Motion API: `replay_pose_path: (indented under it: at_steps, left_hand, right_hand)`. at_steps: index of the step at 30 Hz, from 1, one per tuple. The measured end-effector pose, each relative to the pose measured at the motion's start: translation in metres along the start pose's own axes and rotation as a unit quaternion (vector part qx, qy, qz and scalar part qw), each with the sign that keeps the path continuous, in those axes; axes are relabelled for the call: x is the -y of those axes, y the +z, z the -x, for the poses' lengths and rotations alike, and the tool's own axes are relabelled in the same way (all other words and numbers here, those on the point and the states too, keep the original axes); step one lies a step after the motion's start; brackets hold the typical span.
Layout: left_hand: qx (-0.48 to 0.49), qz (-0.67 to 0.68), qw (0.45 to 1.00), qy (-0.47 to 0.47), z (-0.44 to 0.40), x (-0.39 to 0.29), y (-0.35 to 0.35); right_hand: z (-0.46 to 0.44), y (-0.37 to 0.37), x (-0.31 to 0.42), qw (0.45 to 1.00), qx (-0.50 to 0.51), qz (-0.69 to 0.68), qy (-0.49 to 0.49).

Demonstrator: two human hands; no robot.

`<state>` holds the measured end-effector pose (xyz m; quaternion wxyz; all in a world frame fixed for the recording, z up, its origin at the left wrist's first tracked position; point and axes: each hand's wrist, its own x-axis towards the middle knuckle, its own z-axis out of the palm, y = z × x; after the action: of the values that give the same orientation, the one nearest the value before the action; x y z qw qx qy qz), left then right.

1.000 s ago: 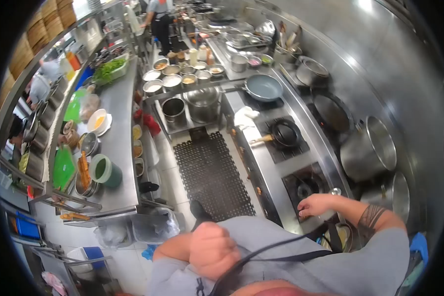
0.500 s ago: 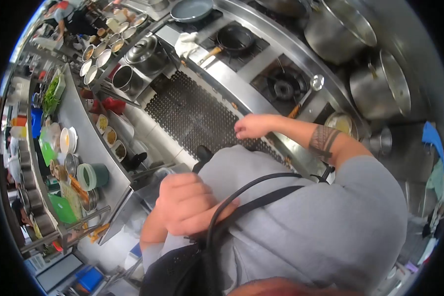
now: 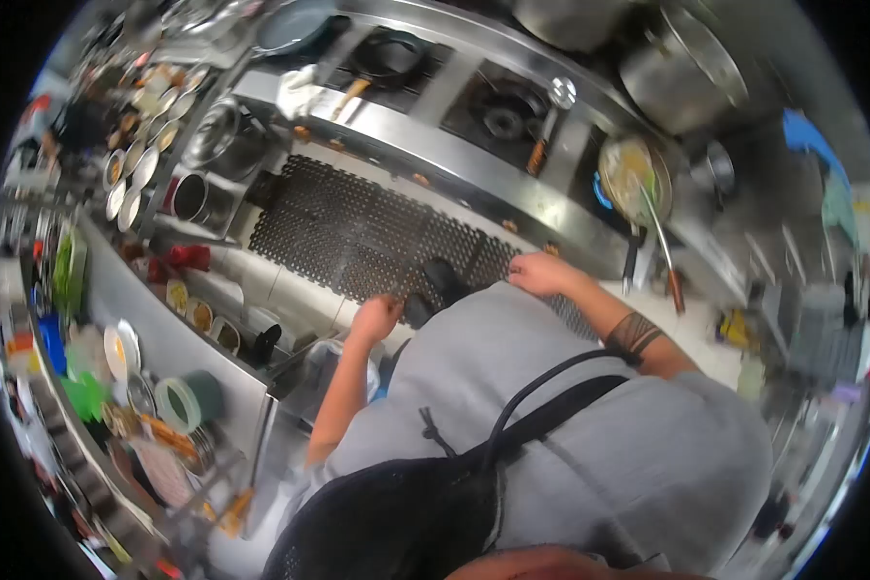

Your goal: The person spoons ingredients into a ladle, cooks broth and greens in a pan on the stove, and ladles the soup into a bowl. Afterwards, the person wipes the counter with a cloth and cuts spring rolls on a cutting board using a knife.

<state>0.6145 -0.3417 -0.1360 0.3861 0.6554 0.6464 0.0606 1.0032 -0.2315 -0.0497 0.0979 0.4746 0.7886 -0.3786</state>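
My left hand (image 3: pixel 377 317) hangs low in front of my body at the left, its fingers curled in, and I see nothing in it. Lower on the right, by the stove's front edge, my right hand (image 3: pixel 539 275) is also loosely closed with nothing showing in it. Neither touches any cookware. Beyond the right hand, a pan with pale yellow contents (image 3: pixel 632 184) sits on the stove, a long-handled utensil (image 3: pixel 663 242) resting in it. A ladle (image 3: pixel 551 121) with a wooden handle lies beside a burner.
A perforated black mat (image 3: pixel 348 217) covers the floor between the stove (image 3: pixel 435 145) and a steel counter (image 3: pixel 188 314). That counter holds a green tub (image 3: pixel 188 401) and plates. A dark frying pan (image 3: pixel 391 56) and large pots (image 3: pixel 681 77) stand at the back.
My left hand has dropped from near my chest to hang forward. My view has shifted right, bringing the pan with yellow contents more fully into sight. My right hand stays near the stove edge.
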Motion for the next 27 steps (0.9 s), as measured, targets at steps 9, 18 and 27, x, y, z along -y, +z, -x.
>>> replay_pose_path:
  at_steps: [9, 18, 27]
  left_hand:
    - [0.315, 0.222, 0.902, -0.197, 0.078, 0.249, 0.173]
    - [0.072, -0.128, 0.988, 0.056, -0.046, 0.183, 0.098]
    - [0.006, 0.127, 0.98, -0.154, -0.078, -0.034, 0.13]
  right_hand:
    - [0.121, 0.039, 0.008, 0.959, -0.121, -0.194, 0.167]
    - [0.19, -0.009, -0.135, 0.833, -0.509, 0.019, 0.217]
    - [0.258, -0.021, -0.312, 0.755, -0.168, -0.544, 0.325]
